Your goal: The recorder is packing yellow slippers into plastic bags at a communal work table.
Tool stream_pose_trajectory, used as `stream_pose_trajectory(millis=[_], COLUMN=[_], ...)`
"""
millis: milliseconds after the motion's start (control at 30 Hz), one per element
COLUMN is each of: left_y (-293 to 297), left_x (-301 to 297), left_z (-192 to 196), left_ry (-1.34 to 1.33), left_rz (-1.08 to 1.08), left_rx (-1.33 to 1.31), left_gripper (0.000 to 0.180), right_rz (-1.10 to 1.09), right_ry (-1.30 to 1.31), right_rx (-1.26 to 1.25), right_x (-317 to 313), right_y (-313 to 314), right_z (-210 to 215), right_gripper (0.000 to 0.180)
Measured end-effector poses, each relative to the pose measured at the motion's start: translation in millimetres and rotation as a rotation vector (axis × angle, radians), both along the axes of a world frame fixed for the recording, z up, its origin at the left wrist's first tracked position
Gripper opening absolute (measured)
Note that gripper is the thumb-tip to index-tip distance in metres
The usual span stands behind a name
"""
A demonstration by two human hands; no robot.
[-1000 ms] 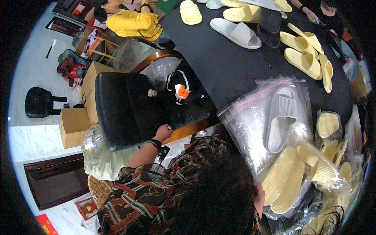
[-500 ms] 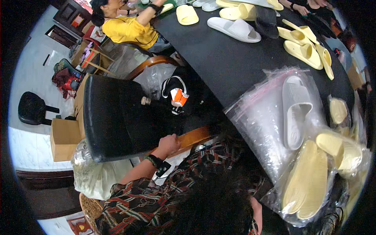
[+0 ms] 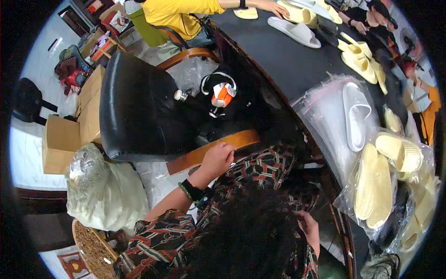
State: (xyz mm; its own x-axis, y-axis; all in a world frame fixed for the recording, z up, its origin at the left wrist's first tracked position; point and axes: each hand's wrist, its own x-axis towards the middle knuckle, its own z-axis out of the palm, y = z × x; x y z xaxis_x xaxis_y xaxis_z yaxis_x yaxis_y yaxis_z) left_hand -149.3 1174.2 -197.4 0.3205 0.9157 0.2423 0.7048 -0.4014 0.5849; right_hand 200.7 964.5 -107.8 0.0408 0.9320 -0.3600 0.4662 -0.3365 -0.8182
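- Two hands of ours show, both reaching out from a sleeve patterned in red, black and cream.
- Our left hand [image 3: 217, 159] lies on the wooden armrest [image 3: 241, 139] of the black leather chair [image 3: 134, 107]. Its fingers are bent over the top edge of the wood in a loose clasp, and a dark beaded band sits at the wrist.
- Our right hand [image 3: 310, 231] is low by the edge of the black table [image 3: 288, 60], half hidden behind dark hair. We cannot tell how its fingers stand or whether they hold anything.
- On the chair seat rests a black bag [image 3: 241, 100] with an orange and white item [image 3: 222, 94] on top.
- Right of the chair, on the table, clear plastic bags hold a white slipper [image 3: 355, 114] and pale yellow slippers [image 3: 376, 186].
- Further up the table, a person in a yellow shirt [image 3: 181, 11] reaches toward loose slippers.
- Left of the chair stand cardboard boxes [image 3: 60, 139], with a bulging pale sack [image 3: 102, 190] just below them.
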Motion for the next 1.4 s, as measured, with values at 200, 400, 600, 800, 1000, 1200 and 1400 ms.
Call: stream_pose_trajectory(millis=[200, 400, 600, 800, 1000, 1200, 1400], left_y=[57, 157, 166, 172, 181, 172, 169], left_x=[-11, -66, -94, -103, -90, -85, -80], left_z=[1, -62, -120, -154, -167, -195, -199], left_ry=[0.225, 0.511, 0.465, 0.473, 0.622, 0.683, 0.708], left_rz=[0.217, 0.427, 0.353, 0.306, 0.121, -0.033, -0.052], left_rx=[-0.029, -0.465, -0.75, -0.94, -1.004, -1.018, -1.002], left_gripper=[0.029, 0.023, 0.065, 0.116, 0.125, 0.13, 0.116], right_rz=[0.047, 0.036, -0.04, -0.041, -0.004, -0.026, -0.06], right_ry=[-0.1, -0.111, -0.149, -0.13, -0.179, -0.197, -0.137], right_rx=[0.065, 0.027, -0.069, -0.124, -0.107, -0.2, -0.284], right_x=[-12, -19, -4, -6, -5, -2, 2], right_y=[19, 36, 37, 67, 87, 83, 84], right_z=[0, -4, -29, -35, -41, -44, -50], right_gripper=[0.026, 0.025, 0.027, 0.026, 0.025, 0.025, 0.026])
